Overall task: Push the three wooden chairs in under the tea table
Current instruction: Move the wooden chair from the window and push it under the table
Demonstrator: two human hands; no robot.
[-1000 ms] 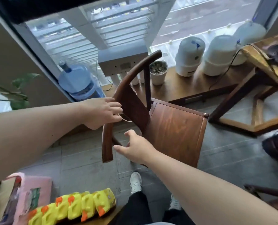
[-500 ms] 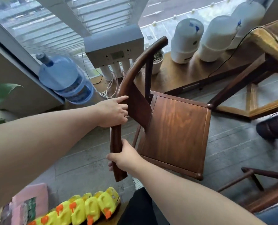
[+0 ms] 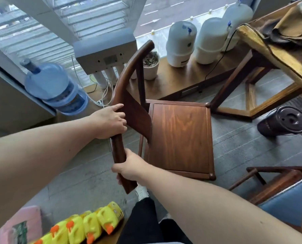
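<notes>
A dark wooden chair [image 3: 180, 136] with a curved back rail stands on the grey floor in the middle of the head view, its seat facing right. My left hand [image 3: 112, 123] grips the curved back rail where the splat joins it. My right hand [image 3: 130, 167] is closed around the rail's near end, lower down. The tea table [image 3: 270, 48], with a yellow-edged wooden top, stands at the upper right, and its leg [image 3: 229, 85] almost touches the chair's far right seat corner. Part of a second wooden chair [image 3: 277, 184] with a blue seat shows at the lower right.
A blue water jug [image 3: 55, 88] and a grey water filter unit [image 3: 102, 53] stand by the window at left. White tanks [image 3: 181, 43] and a potted plant [image 3: 151, 66] sit on a low wooden ledge. A dark round object [image 3: 284, 122] lies on the floor at right. Yellow duck toys [image 3: 86, 224] lie near me.
My right hand came up from the seat side and took hold of the rail's near end. The chair has moved right, closer to the table leg.
</notes>
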